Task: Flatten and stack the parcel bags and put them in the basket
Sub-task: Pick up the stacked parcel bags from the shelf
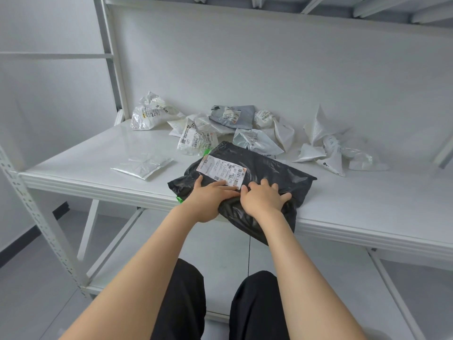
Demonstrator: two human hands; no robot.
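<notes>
A black parcel bag (pixel 267 168) with a white shipping label (pixel 220 171) lies at the front edge of the white shelf table (pixel 85 153), one end hanging over the edge. My left hand (pixel 208 197) rests flat on its near left part, fingertips at the label. My right hand (pixel 263 198) presses down on the bag beside it, fingers spread and slightly bent. A bit of green (pixel 179 199) peeks out from under the bag. One flattened silvery bag (pixel 142 165) lies to the left. Several crumpled white and grey bags (pixel 232 128) lie behind. No basket is in view.
More crumpled white bags (pixel 335 150) sit at the back right and one (pixel 152 114) at the back left. White metal uprights (pixel 31 212) frame the shelf, with a back panel behind. My knees in black trousers (pixel 186 303) are below the table edge.
</notes>
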